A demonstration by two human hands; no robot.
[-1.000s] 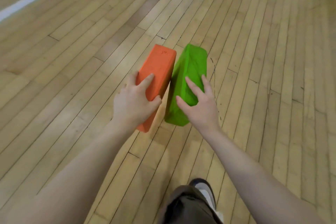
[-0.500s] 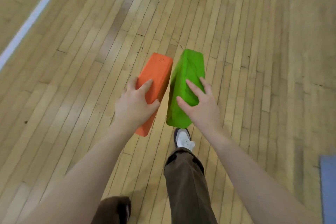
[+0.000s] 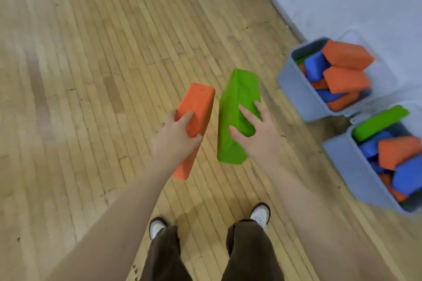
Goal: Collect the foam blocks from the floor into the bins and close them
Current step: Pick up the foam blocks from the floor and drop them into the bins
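shoes planted; left hand grips the orange block, right hand clasps the green block, one each for a single trip. open, heaped bins wait at two o'clock: near bin, far bin.

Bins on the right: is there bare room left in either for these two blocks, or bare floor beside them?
Both are crowded. The far bin is heaped above its rim with orange and blue blocks; only its far-left corner shows a gap. The near bin is also full, a green block lying across its top. Bare wooden floor lies left of both bins, ahead of the shoes.
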